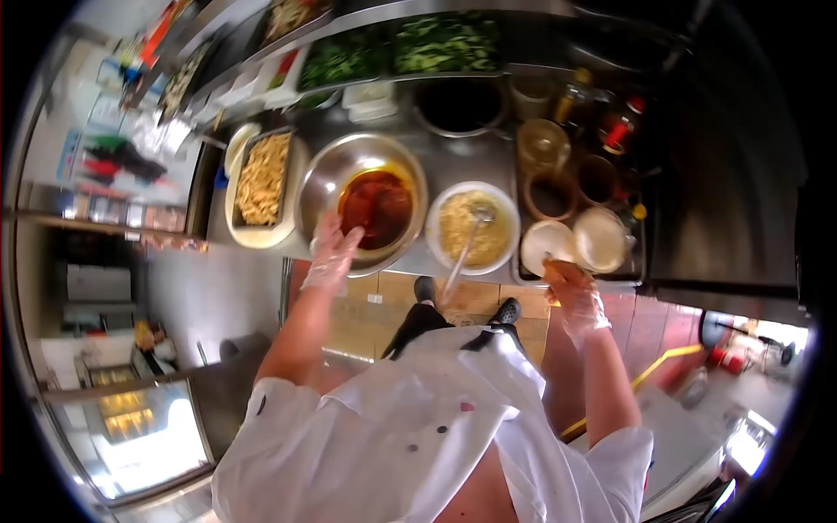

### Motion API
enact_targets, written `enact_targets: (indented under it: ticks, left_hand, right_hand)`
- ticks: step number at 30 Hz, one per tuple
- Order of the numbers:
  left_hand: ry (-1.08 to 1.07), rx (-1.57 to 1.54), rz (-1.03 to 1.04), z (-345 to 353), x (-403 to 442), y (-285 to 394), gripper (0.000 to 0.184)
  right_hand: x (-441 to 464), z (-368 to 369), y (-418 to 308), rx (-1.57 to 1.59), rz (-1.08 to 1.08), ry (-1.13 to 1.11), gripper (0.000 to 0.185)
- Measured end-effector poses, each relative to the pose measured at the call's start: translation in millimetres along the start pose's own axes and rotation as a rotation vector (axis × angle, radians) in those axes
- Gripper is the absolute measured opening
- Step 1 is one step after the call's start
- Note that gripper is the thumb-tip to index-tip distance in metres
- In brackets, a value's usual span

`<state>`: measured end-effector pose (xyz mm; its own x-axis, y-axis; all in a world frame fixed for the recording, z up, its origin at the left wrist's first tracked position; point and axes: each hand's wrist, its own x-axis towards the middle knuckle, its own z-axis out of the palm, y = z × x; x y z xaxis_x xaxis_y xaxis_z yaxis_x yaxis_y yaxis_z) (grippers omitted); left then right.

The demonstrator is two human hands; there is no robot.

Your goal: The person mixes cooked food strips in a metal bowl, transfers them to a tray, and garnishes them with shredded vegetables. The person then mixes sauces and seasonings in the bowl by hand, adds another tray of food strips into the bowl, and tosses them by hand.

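Observation:
My left hand (331, 250), in a clear plastic glove, is at the near left rim of a large steel bowl (316, 187). Its fingers are apart and hold nothing. Dark red, oily liquid (377, 205) lies in the bowl. On the right, my gloved right hand (573, 292) is closed at the near edge of a round container of white powder (549, 240). It seems to grip a spoon, mostly hidden by the fingers. Between my hands stands a white bowl (433, 231) of yellowish chopped food, with a metal ladle (466, 248) resting in it.
A tray of pale cut strips (263, 179) stands left of the steel bowl. Another white-filled container (602, 240), dark sauce pots (551, 193) and bottles (619, 131) crowd the right. Chopped greens (446, 44) fill trays along the back, behind a dark round pot (459, 106).

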<state>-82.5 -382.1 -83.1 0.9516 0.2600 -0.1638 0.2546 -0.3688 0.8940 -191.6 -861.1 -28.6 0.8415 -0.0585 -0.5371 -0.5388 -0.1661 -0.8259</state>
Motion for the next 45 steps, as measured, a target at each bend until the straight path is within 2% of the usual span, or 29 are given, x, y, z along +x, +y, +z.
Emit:
enact_targets:
  ticks: [1,3,5,7,10,13,14,15,16,17,19,20,22,23,24,25,26,27,28,30,31,33,35,36,37,39,41,42,45]
  left_hand:
    - [0.106,0.105,-0.094,-40,-10,-27,0.087]
    - [0.185,-0.127,-0.227,-106,-22,-116,0.084]
    - [0.064,-0.168,-0.318,-150,-27,-205,0.079]
    - [-0.168,-0.095,-0.281,-165,-19,-297,0.074]
    - [-0.294,-0.656,-0.828,-149,-10,-173,0.067]
    - [-0.509,-0.743,-0.868,-125,22,-199,0.066]
    - [-0.575,-0.779,-0.873,-116,32,-205,0.066]
    - [-0.637,-0.817,-0.873,-103,43,-206,0.066]
    - [-0.518,-0.813,-0.916,-112,40,-156,0.057]
    - [-0.495,-0.844,-0.922,-107,44,-159,0.053]
    - [-0.449,-0.895,-0.944,-103,45,-169,0.046]
    - [-0.467,-0.904,-0.947,-102,47,-174,0.042]
    - [-0.494,-0.928,-0.947,-98,48,-183,0.035]
    - [-0.503,-0.942,-0.948,-95,48,-188,0.032]
    - [-0.493,-0.934,-1.008,-90,47,-196,0.031]
    - [-0.522,-0.937,-1.011,-85,47,-207,0.041]
    - [-0.55,-0.938,-1.014,-80,46,-217,0.05]
    - [-0.578,-0.937,-1.021,-78,42,-224,0.06]
    - [-0.553,-0.934,-1.021,-77,36,-227,0.06]
    - [-0.5,-0.933,-0.994,-74,40,-226,0.06]
    - [-0.476,-0.923,-1.003,-81,41,-215,0.053]
    - [-0.43,-0.905,-1.011,-100,50,-180,0.04]
    - [-0.445,-0.918,-1.001,-93,53,-182,0.043]
    - [-0.447,-0.92,-0.999,-91,53,-185,0.045]
    - [-0.444,-0.923,-0.999,-90,54,-187,0.046]
    - [-0.445,-0.922,-1.005,-91,53,-188,0.048]
    - [-0.464,-0.883,-1.011,-101,54,-173,0.04]
    - [-0.46,-0.85,-1.045,-103,55,-171,0.04]
    - [-0.466,-0.908,-1.014,-96,58,-178,0.042]
  right_hand:
    - [15,22,-14,-0.067,-0.001,-0.079,0.04]
    - [39,75,-46,-0.216,-0.046,-0.2,0.038]
    - [67,139,-68,-0.296,-0.229,-0.317,0.039]
    - [98,213,-77,-0.322,-0.321,-0.428,0.044]
    - [144,318,-120,-0.682,-0.307,-0.4,0.048]
    - [212,384,-110,-0.766,-0.214,-0.162,0.043]
    - [231,392,-115,-0.875,-0.175,-0.212,0.035]
    - [254,394,-104,-1.163,-0.269,-0.203,0.032]
    - [281,390,-78,-1.446,-0.36,-0.203,0.03]
    - [299,386,-53,-1.722,-0.446,-0.211,0.029]
    - [300,392,-21,-1.664,-0.372,-0.205,0.03]
    - [289,406,-8,-1.506,-0.33,-0.154,0.032]
    - [282,430,2,-1.549,-0.448,-0.294,0.03]
    - [276,446,-7,-1.732,-0.606,-0.504,0.029]
    - [276,463,-29,-1.538,-0.453,-0.441,0.029]
    - [276,480,-52,-1.331,-0.326,-0.361,0.03]
    - [272,493,-98,-1.034,0.005,-0.181,0.026]
    - [301,485,-98,-0.855,0.196,-0.084,0.026]
    - [329,476,-97,-0.67,0.362,0.045,0.027]
    - [369,416,-20,-0.778,0.064,-0.05,0.035]
    - [388,387,17,-0.831,-0.088,-0.085,0.039]
    - [317,397,-14,-1.551,-0.339,-0.33,0.047]
    - [294,442,-25,-1.442,-0.428,-0.393,0.042]
    - [287,468,-44,-1.333,-0.322,-0.384,0.04]
    - [284,492,-73,-1.167,-0.149,-0.313,0.039]
    - [264,525,-175,-0.514,0.401,0.086,0.037]
    - [353,449,-81,-0.154,0.226,-0.057,0.038]
    - [332,441,-90,-0.202,0.287,0.07,0.038]
    - [306,415,-33,-1.392,-0.208,-0.408,0.04]
